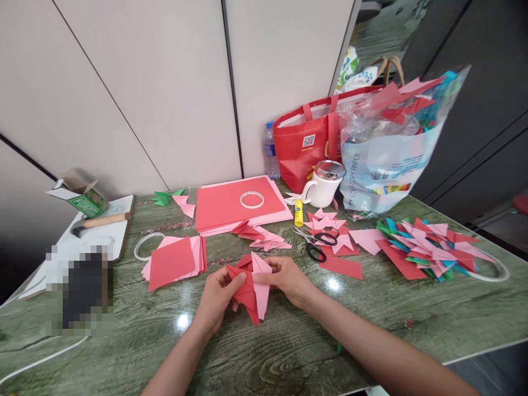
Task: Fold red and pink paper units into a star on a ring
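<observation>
Both my hands hold a folded paper piece made of red and pink pointed units (251, 286) just above the green table (289, 352). My left hand (218, 300) grips its red left side, fingers closed around it. My right hand (289, 280) pinches the pink unit at its right side. A stack of red and pink square sheets (173, 263) lies just left of my hands, and loose folded pink units (264, 237) lie just behind them.
Behind are a large red paper stack (237, 204) with a tape ring (252, 199), a glue stick (298, 213), scissors (315, 245), a white mug (324, 184), a red bag (307, 140) and a plastic bag (391, 143). Several coloured folded units (429, 250) pile at right. A hammer (101, 221) lies left.
</observation>
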A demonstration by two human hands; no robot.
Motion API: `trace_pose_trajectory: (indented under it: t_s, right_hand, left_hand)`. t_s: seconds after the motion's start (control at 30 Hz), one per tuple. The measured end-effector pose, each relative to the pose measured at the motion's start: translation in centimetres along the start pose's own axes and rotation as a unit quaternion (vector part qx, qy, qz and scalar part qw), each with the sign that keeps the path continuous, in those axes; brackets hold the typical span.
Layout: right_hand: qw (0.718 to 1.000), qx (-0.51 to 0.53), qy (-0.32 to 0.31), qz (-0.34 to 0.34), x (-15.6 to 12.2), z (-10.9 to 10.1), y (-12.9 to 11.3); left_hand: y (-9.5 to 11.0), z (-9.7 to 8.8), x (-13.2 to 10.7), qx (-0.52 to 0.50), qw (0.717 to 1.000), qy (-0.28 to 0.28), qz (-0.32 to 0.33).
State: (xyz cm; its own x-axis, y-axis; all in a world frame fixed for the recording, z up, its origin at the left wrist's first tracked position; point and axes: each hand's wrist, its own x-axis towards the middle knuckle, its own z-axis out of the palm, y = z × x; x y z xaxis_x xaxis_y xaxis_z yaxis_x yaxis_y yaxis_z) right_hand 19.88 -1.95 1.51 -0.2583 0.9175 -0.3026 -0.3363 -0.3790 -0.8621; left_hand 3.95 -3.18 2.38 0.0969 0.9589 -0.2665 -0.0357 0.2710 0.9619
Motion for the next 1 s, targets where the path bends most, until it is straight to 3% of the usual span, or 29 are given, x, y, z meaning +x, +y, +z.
trace_pose_trajectory:
  t_s: [0.23, 0.5, 0.73, 1.0]
  right_hand:
    - [0.998, -0.018, 0.002, 0.067, 0.02, -0.21, -0.56]
    - [1.0, -0.021, 0.008, -0.002, -0.03, -0.01, 0.12]
    - [0.999, -0.013, 0.033, -0.002, 0.01, 0.09, -0.33]
    - [0.999, -0.017, 0.026, -0.02, -0.15, 0.19, -0.24]
  left_hand:
    - [0.2, -0.06, -0.02, 0.008, 1.0, -0.019, 0.006]
    - [0.2, 0.05, -0.1, -0.042, 0.998, -0.038, -0.016]
    - [0.92, 0.1, -0.03, -0.109, 0.99, -0.089, -0.027]
    - [0.2, 0.31, -0.08, 0.015, 0.999, -0.024, 0.025]
